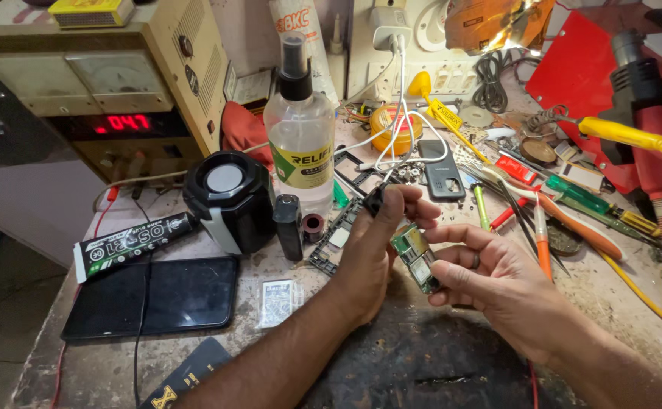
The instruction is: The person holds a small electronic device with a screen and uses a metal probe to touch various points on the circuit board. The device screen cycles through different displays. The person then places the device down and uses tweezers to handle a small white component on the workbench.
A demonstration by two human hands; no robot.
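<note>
holding green circuit board [414, 256] between both hands, left hand [372, 250], right hand [497, 276].

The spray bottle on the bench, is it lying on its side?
No, the clear spray bottle stands upright behind the left hand.

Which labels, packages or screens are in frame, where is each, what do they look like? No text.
Spray bottle: centre back, clear, green-yellow label.
Power supply: back left, beige box, red digit display.
Glue tube: left of the black speaker, black with white print.
Phone: front left, flat, dark screen.
Small packet: beside the phone, grey-white.
Circuit board: green, between left hand and right hand.
</note>
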